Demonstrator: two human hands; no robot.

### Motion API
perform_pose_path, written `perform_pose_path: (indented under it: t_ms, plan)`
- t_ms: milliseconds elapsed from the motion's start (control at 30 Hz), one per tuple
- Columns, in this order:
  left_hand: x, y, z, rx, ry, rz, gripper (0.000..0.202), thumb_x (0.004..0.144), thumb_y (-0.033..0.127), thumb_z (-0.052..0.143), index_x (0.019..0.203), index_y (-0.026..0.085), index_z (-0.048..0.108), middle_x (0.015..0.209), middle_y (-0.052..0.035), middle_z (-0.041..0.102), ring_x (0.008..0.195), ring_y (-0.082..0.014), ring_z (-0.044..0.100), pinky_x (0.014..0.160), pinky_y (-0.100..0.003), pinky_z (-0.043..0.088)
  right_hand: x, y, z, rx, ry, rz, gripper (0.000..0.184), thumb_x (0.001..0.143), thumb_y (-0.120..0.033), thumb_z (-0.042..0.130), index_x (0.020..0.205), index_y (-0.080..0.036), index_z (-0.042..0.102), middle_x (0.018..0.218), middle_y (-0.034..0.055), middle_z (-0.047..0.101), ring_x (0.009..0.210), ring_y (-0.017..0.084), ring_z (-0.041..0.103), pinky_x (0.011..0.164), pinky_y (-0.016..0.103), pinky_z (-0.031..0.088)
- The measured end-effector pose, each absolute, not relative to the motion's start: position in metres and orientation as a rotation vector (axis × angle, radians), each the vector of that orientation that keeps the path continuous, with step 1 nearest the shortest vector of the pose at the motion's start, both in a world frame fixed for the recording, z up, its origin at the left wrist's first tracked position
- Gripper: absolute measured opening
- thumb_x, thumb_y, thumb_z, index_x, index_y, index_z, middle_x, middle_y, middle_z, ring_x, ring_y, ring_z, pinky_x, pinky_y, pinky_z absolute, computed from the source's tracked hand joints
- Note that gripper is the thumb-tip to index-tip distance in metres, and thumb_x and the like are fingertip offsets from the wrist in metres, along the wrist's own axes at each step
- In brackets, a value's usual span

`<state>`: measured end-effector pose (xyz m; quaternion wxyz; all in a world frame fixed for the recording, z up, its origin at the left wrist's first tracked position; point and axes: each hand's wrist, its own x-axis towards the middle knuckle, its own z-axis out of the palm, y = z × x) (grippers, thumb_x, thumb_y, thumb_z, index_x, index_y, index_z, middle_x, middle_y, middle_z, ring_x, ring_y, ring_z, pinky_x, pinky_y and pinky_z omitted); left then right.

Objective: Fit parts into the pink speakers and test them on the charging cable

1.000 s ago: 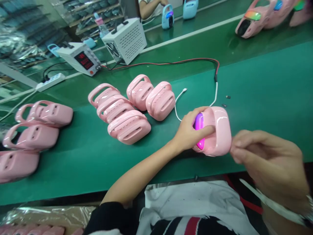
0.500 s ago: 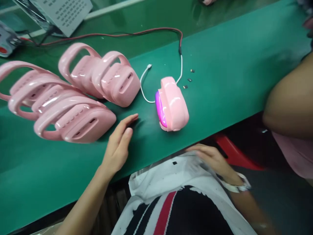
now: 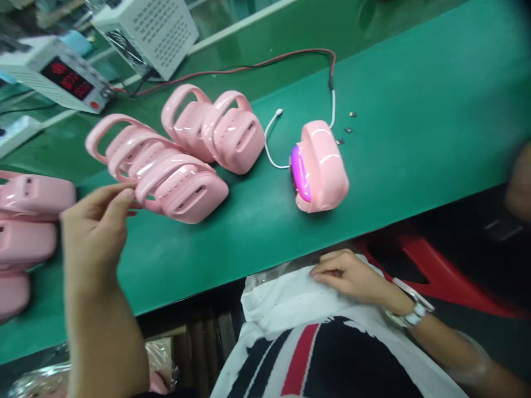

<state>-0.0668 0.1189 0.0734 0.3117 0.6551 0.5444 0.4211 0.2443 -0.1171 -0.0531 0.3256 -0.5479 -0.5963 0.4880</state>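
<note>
My left hand [image 3: 96, 226] is raised over the green table [image 3: 415, 110], fingers loosely curled and apart, holding nothing, just left of a cluster of pink handled speaker shells [image 3: 182, 166]. My right hand [image 3: 348, 273] rests low on the white cloth [image 3: 290, 301] on my lap, fingers together and pressed on the fabric. One pink speaker [image 3: 321, 166] with a glowing magenta light stands near the table's front edge, with a white cable [image 3: 271, 152] at its far side.
A power supply with a red display [image 3: 62, 77] and a white perforated box [image 3: 151, 25] stand at the back left. More pink shells [image 3: 29, 221] lie at the far left. A red and black wire [image 3: 249, 66] crosses the table. Another person's arm [image 3: 520, 177] shows at the right.
My left hand lifted off the table and moved left toward the shells. My right hand stayed at my lap on the white cloth. The view shifted to the left.
</note>
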Motion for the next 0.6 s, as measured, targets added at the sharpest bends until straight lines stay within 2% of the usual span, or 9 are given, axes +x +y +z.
perform_pose_path:
  t_ms: [100,200,300,367,400,500,600]
  plan:
    - [-0.058,0.117,0.069,1.703,1.407,1.159,0.016,0.08,0.036,0.072,0.081,0.02,0.075,0.065,0.0077,0.065,0.065,-0.0155,0.055,0.073,-0.037,0.05,0.233,-0.113,-0.029,-1.162,-1.426,1.357,0.012,0.085,-0.025,0.07,0.084,-0.019,0.081,0.071,0.0055,0.074,0.06,0.016,0.066,0.055,0.025,0.049]
    - [-0.052,0.108,0.071,1.788,1.289,1.052,0.019,0.078,0.039,0.077,0.076,0.02,0.074,0.066,0.0045,0.066,0.065,-0.0163,0.055,0.064,-0.034,0.045,0.221,-0.101,-0.004,-1.012,-1.24,1.476,0.008,0.077,-0.02,0.074,0.083,-0.019,0.08,0.071,0.005,0.075,0.056,0.015,0.066,0.053,0.024,0.05]
    - [-0.042,0.079,0.077,1.766,1.278,0.977,0.025,0.081,0.04,0.074,0.068,0.02,0.07,0.05,0.0037,0.054,0.049,-0.0126,0.048,0.047,-0.028,0.039,0.209,-0.078,0.015,-0.929,-0.954,1.689,0.007,0.075,-0.024,0.077,0.077,-0.018,0.077,0.068,0.0037,0.071,0.051,0.013,0.064,0.049,0.023,0.051]
    - [-0.029,0.047,0.081,1.69,1.348,0.984,0.02,0.082,0.04,0.073,0.074,0.022,0.071,0.044,0.0055,0.044,0.04,-0.0114,0.042,0.04,-0.026,0.036,0.203,-0.061,0.025,-0.949,-0.788,1.788,0.012,0.074,-0.027,0.079,0.076,-0.016,0.075,0.065,0.0023,0.069,0.049,0.012,0.063,0.048,0.022,0.052]
    - [-0.021,0.029,0.081,1.687,1.305,0.979,0.016,0.08,0.037,0.075,0.074,0.023,0.071,0.044,0.0056,0.044,0.04,-0.0113,0.042,0.037,-0.025,0.033,0.2,-0.053,0.028,-0.975,-0.731,1.806,0.014,0.072,-0.026,0.081,0.078,-0.016,0.073,0.064,0.0012,0.068,0.049,0.011,0.063,0.048,0.021,0.052]
    - [-0.002,-0.018,0.077,1.575,1.368,1.073,0.025,0.078,0.038,0.076,0.063,0.021,0.065,0.059,0.0016,0.054,0.051,-0.0129,0.046,0.041,-0.026,0.03,0.195,-0.036,0.035,-1.034,-0.653,1.792,0.03,0.064,-0.019,0.087,0.078,-0.018,0.06,0.063,-0.0029,0.066,0.048,0.009,0.06,0.047,0.017,0.05]
    - [0.0,-0.035,0.062,1.6,1.233,1.109,0.033,0.085,0.048,0.068,0.066,0.021,0.068,0.064,-0.0011,0.058,0.056,-0.0157,0.05,0.047,-0.028,0.035,0.195,-0.028,0.037,-1.055,-0.667,1.791,0.043,0.064,-0.019,0.087,0.072,-0.02,0.045,0.063,-0.0043,0.064,0.046,0.007,0.055,0.043,0.016,0.047]
